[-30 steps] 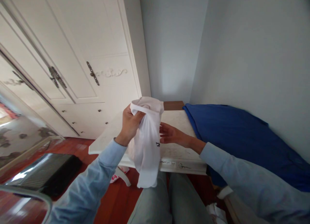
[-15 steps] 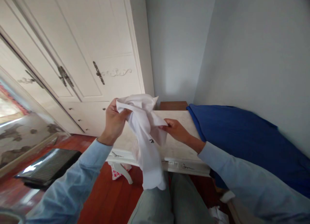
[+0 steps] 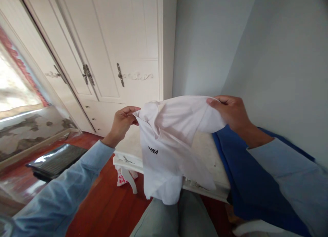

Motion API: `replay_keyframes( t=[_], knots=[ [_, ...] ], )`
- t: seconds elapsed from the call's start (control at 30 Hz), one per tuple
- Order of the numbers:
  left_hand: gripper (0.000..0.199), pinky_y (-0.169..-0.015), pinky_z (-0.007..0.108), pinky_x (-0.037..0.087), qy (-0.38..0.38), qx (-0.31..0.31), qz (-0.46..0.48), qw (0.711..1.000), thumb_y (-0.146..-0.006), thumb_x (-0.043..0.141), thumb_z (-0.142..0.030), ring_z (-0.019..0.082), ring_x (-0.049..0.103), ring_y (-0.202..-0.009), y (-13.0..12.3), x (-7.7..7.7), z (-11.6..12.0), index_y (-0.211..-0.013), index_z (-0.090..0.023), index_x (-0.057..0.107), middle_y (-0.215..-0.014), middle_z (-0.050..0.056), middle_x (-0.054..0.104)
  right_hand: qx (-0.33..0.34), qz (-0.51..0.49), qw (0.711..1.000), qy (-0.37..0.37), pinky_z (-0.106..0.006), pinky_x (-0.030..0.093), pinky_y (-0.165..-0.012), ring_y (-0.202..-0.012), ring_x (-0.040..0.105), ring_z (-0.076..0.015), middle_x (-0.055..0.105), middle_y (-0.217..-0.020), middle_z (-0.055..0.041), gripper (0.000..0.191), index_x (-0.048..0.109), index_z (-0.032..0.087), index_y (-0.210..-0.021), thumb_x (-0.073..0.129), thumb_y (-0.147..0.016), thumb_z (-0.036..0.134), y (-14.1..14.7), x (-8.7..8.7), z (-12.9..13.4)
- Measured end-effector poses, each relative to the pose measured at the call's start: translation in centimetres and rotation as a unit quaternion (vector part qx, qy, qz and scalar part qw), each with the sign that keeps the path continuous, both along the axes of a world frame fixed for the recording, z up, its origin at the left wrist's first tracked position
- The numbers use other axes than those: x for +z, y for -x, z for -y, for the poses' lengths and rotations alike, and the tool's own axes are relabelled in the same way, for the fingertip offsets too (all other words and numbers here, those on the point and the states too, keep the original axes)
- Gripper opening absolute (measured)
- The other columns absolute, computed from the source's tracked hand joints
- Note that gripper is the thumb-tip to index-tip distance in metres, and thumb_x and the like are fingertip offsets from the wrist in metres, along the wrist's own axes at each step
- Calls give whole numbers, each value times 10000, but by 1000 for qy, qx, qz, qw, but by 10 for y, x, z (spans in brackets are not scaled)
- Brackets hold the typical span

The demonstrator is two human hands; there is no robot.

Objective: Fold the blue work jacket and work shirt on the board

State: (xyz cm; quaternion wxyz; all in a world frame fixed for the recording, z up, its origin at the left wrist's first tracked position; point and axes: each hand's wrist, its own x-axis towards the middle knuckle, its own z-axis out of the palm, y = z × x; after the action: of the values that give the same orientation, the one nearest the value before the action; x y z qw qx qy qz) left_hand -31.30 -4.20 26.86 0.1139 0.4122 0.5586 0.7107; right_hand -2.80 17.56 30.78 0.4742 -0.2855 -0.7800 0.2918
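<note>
A white T-shirt (image 3: 164, 161) with dark lettering hangs spread between my two hands, over a white table (image 3: 128, 141). My left hand (image 3: 122, 122) pinches the cloth at its upper left, near the collar. On the other side my right hand (image 3: 232, 112) grips a sleeve, thumb on top and fingers partly hidden behind the fabric. The lower part of the shirt droops past the table's front edge, close above my legs (image 3: 176, 216).
A white wardrobe (image 3: 138, 31) stands behind the table on the left. Dark blue cloth (image 3: 246, 175) covers something on the right. A dark, shiny ribbed case (image 3: 58, 161) lies on the red wooden floor (image 3: 110, 206). A red-patterned white bag (image 3: 124, 177) sits under the table.
My right hand has moved right and up, stretching the bunched shirt out sideways. More of the lettering now shows. The camera view has turned slightly left.
</note>
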Motion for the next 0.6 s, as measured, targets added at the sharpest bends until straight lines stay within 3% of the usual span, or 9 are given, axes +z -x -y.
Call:
replay_keyframes(
  t=[0.13,0.23,0.33,0.4,0.53,0.6],
  knots=[
    [148,-462,225,479,-15,46,-58,997,-641,717,-218,107,574,-475,-17,5,-8,-782,-174,730,-609,-23,681,-13,62,997,-33,-434,527,-855,-891,671,-254,737,-970,-91,272,741,203,-962,689,-791,408,14,-32,-17],
    [75,-485,225,469,-31,71,-122,989,-710,715,-244,111,581,-510,-36,9,-19,-747,-179,717,-624,-19,686,102,106,989,24,-430,544,-874,-890,678,-239,731,-983,-90,360,713,196,-1054,693,-812,463,28,-63,1],
    [69,-528,227,444,-45,100,-220,969,-770,685,-238,111,572,-565,-58,14,-28,-743,-187,723,-667,-10,709,306,160,928,140,-433,560,-875,-909,687,-246,744,-1024,-80,540,676,198,-1157,761,-767,561,45,-95,43],
    [88,-562,241,442,-44,110,-284,951,-794,651,-207,115,556,-584,-70,19,-32,-768,-196,734,-702,-8,722,376,150,886,228,-459,551,-942,-1034,681,-281,734,-1174,-96,639,659,214,-1196,830,-698,577,55,-116,72],
    [116,-718,302,497,-40,112,-384,916,-779,597,-161,159,590,-704,-74,30,-28,-755,-206,702,-724,7,689,392,122,823,393,-482,528,-1008,-1085,683,-298,761,-1168,-84,606,713,229,-1090,846,-651,625,62,-144,100],
    [72,-746,317,512,-34,104,-378,919,-770,609,-207,184,610,-786,-62,32,-24,-709,-205,648,-764,26,671,374,124,823,410,-466,539,-960,-1025,695,-296,775,-1108,-99,601,730,201,-1027,831,-647,656,56,-144,95]
  ],
)
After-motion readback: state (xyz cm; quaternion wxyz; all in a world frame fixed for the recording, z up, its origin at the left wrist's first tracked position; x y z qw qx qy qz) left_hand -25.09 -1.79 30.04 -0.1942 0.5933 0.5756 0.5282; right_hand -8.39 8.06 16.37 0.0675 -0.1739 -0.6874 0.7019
